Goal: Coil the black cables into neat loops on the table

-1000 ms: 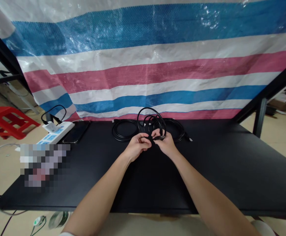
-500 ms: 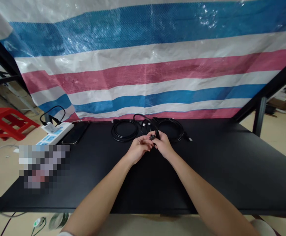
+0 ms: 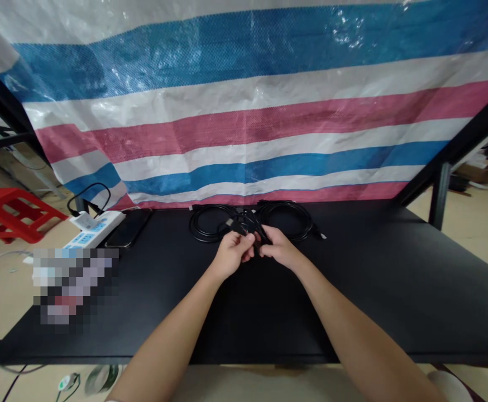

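Both my hands meet over the far middle of a black table [image 3: 373, 290]. My left hand [image 3: 232, 252] and my right hand [image 3: 278, 248] are closed on a bundle of black cable [image 3: 250, 226] held low between them, its strands bunched at my fingertips. Behind the hands two more coils of black cable lie flat on the table, one at the left [image 3: 208, 223] and one at the right [image 3: 292, 219].
A striped blue, white and pink tarp [image 3: 244, 111] hangs behind the table. At the table's far left lie a dark phone [image 3: 129, 228] and a white power strip [image 3: 91, 227] with a black cord. A red plastic stool [image 3: 9, 215] stands on the floor at left.
The cable loops that stood up above my hands have been gathered down into a low bundle. Both hands have stayed close together over the same spot.
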Demonstrator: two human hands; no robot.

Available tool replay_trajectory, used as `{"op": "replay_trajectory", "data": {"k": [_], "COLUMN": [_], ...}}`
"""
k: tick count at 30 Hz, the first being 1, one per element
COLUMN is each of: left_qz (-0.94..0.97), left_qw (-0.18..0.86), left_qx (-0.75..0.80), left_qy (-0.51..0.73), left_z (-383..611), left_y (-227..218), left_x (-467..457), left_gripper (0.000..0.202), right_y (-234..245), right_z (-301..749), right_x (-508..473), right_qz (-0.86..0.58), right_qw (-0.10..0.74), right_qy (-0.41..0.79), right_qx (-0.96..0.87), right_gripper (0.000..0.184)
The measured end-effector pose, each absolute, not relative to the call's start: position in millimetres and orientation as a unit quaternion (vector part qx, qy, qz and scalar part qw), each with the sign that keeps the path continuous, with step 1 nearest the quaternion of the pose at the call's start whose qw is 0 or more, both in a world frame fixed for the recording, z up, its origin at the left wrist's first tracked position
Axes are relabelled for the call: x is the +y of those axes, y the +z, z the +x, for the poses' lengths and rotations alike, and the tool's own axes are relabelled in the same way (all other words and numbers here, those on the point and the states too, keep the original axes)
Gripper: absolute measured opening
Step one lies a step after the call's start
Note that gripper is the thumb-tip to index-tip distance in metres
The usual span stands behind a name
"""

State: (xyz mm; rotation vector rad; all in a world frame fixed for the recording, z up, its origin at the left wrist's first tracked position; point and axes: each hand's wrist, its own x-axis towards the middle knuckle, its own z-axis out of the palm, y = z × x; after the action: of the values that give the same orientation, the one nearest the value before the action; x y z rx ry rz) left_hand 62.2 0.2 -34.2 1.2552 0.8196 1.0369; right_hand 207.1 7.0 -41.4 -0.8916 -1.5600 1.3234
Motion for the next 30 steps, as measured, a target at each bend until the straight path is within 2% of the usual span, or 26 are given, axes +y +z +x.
{"op": "replay_trajectory", "data": {"k": [4,7,10,14,20,22,24,26,28,30], "left_qz": [0.349,0.216,0.143,0.148,0.349,0.425,0.497,0.57,0.663,0.753], "left_qw": [0.721,0.736,0.734,0.739,0.779,0.704,0.542,0.354,0.247,0.25], "left_qx": [0.297,0.297,0.323,0.341,0.359,0.353,0.385,0.435,0.462,0.457], "left_qy": [0.52,0.569,0.581,0.562,0.377,0.446,0.558,0.601,0.535,0.402], "left_z": [65,67,69,69,49,44,42,42,43,44], "left_y": [-23,-14,-11,-12,-12,-12,-12,-13,-12,-12], "left_x": [-1,-1,0,2,2,1,2,2,2,1], "left_gripper": [0.035,0.034,0.038,0.041,0.044,0.04,0.035,0.033,0.037,0.044], "right_y": [-40,-43,-42,-37,-31,-29,-25,-21,-18,-16], "right_z": [208,206,202,199,214,222,231,238,242,244], "right_x": [4,4,4,5,12,14,13,11,7,5], "right_qz": [-0.307,-0.296,-0.354,-0.445,-0.533,-0.548,-0.546,-0.519,-0.48,-0.448], "right_qw": [0.429,0.416,0.424,0.434,0.452,0.454,0.419,0.345,0.266,0.212], "right_qy": [0.544,0.599,0.585,0.54,0.518,0.513,0.533,0.574,0.609,0.623], "right_qx": [-0.652,-0.617,-0.593,-0.568,-0.494,-0.48,-0.492,-0.53,-0.573,-0.605], "right_gripper": [0.023,0.027,0.029,0.03,0.035,0.034,0.034,0.032,0.03,0.029]}}
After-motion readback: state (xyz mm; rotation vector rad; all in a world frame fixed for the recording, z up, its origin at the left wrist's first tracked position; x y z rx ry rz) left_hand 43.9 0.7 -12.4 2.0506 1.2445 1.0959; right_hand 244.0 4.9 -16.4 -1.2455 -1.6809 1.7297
